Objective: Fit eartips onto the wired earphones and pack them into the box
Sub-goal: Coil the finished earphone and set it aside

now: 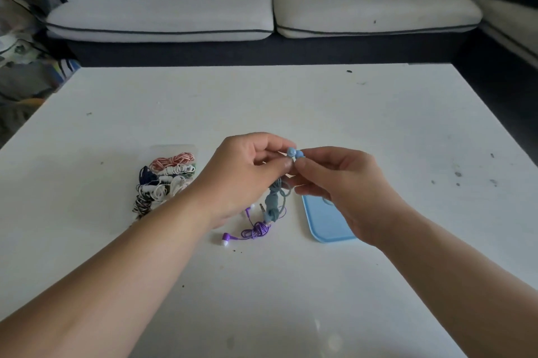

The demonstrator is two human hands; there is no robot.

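Blue earphones (295, 153) are pinched by both hands, left hand (247, 171) and right hand (340, 183), lifted above the surface (291, 101) so the buds face up. Each grip pinches a bud, likely to steady eartip fitting.

We see a white table (378, 124) with a smooth top of faint sheen, flecked with dark specks. The blue earphones (295, 153) have smooth, matt buds that look plastic. The blue tray (326, 220) looks like smooth plastic with a soft gloss. The purple earphones (256, 231) have glossy shells; a plug (262, 208) nearby looks metallic (whose, we cannot tell). The clear box (163, 150) is translucent plastic. The sofa (163, 16) cushions look matt, leather or cloth.
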